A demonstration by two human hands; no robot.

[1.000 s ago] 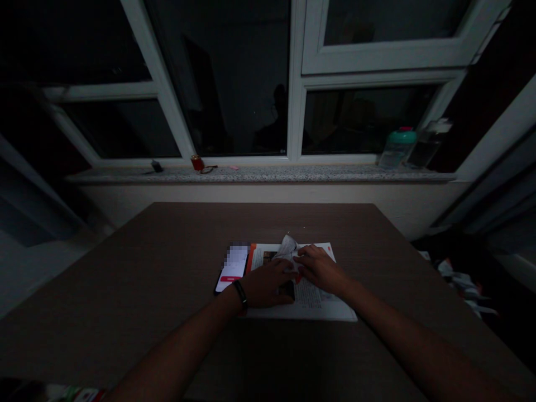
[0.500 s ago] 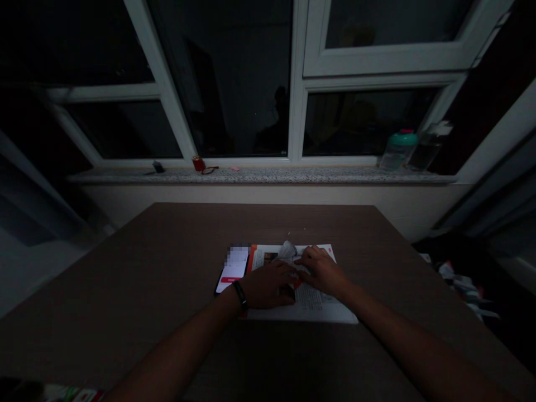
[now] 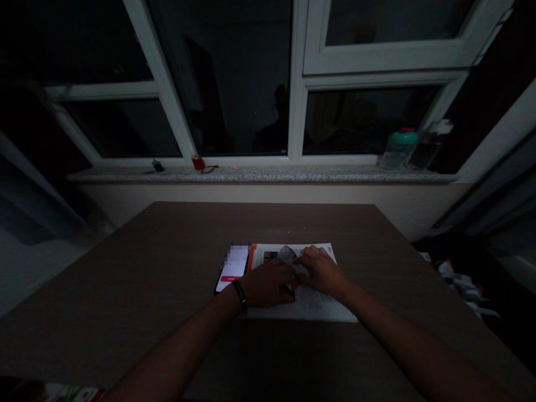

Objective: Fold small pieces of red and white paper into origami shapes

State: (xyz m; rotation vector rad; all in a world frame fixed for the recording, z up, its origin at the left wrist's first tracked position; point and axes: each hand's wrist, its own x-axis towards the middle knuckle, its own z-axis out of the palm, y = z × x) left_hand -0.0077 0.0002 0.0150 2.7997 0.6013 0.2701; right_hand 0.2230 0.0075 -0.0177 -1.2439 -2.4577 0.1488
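Note:
Both hands are over a printed white sheet or booklet with an orange left edge, lying on the brown table. A small greyish, thin crumpled piece lies on the page between the fingertips. My left hand, with a dark band at the wrist, has its fingers curved around the near left side of that piece. My right hand has its fingers bent and pressed together at the piece's right side. Dim light hides the exact contact. A phone with a lit screen lies left of the page.
Beyond the table runs a speckled windowsill with a small red jar, a dark little bottle, a teal-lidded bottle and a clear bottle. Crumpled packaging lies off the table's right side.
The greyish piece sits slightly lower and flatter between the fingers. Both hands have hardly moved.

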